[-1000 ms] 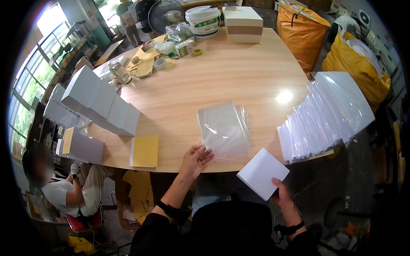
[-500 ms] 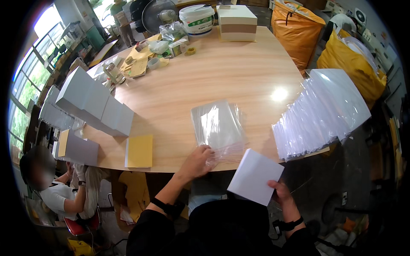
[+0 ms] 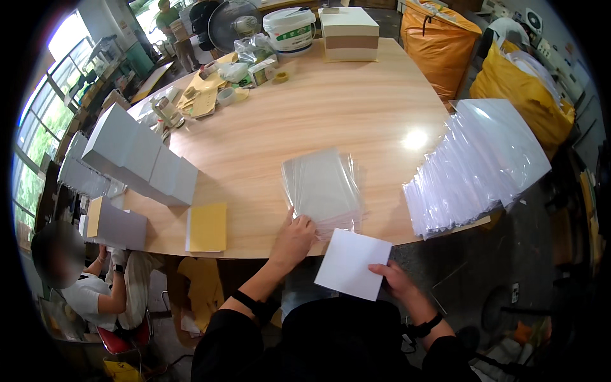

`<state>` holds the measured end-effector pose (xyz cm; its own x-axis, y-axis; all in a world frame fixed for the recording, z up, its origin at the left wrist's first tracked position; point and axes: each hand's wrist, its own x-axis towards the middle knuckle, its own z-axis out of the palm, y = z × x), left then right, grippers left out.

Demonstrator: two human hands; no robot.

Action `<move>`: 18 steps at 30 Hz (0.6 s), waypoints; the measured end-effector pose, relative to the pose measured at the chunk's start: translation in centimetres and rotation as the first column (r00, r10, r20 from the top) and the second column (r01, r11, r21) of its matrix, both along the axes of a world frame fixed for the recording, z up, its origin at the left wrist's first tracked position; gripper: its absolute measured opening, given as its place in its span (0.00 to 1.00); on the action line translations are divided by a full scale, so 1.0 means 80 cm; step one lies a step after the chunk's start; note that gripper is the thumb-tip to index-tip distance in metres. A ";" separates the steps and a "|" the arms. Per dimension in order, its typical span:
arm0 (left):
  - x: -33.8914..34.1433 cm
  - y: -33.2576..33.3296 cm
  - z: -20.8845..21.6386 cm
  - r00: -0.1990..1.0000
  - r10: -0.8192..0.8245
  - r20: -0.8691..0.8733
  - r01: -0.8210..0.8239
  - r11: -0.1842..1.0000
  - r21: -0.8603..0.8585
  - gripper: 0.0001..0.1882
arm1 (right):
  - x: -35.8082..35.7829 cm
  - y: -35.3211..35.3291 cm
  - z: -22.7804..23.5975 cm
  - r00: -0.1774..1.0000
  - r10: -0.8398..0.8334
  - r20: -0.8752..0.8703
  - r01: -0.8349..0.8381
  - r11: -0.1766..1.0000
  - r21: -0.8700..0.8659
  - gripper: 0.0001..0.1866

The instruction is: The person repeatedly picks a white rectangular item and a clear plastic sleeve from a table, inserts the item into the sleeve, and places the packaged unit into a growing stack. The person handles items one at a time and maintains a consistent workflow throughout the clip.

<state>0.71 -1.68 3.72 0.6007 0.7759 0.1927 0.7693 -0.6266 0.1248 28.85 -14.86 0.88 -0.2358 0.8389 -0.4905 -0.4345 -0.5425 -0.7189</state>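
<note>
A pile of clear plastic bags (image 3: 321,181) lies slightly fanned near the table's front edge. My left hand (image 3: 296,240) is at the pile's near left corner, its fingers bent and closed on the edge of a clear plastic bag; the fingertips are partly hidden. In my right hand (image 3: 396,279) is a square white paper pad (image 3: 352,262), thumb on top and fingers underneath. The pad is held just in front of the table edge, its far side close to the bags' near ends.
Many bagged white pads (image 3: 455,175) lie overlapping at the right. Tall white stacks (image 3: 137,153) and a yellow-topped pad (image 3: 207,228) stand left. A white bucket (image 3: 289,32), a box (image 3: 349,35) and tape (image 3: 280,77) sit at the back. A seated person (image 3: 92,293) is at left.
The white pad in my right hand has moved left, closer to the bags and my left hand. My left hand has shifted slightly left along the bag edge.
</note>
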 end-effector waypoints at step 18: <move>-0.001 -0.016 -0.020 0.787 0.288 0.546 -0.165 0.951 -0.262 0.06 | -0.027 0.014 0.017 0.990 0.125 -0.070 -0.134 0.981 -0.143 0.25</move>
<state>0.63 -2.95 2.12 0.2296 0.9328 0.2778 0.6346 -0.3598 0.6839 26.71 -13.73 2.25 -0.3707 0.7194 -0.5873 -0.3942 -0.6945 -0.6019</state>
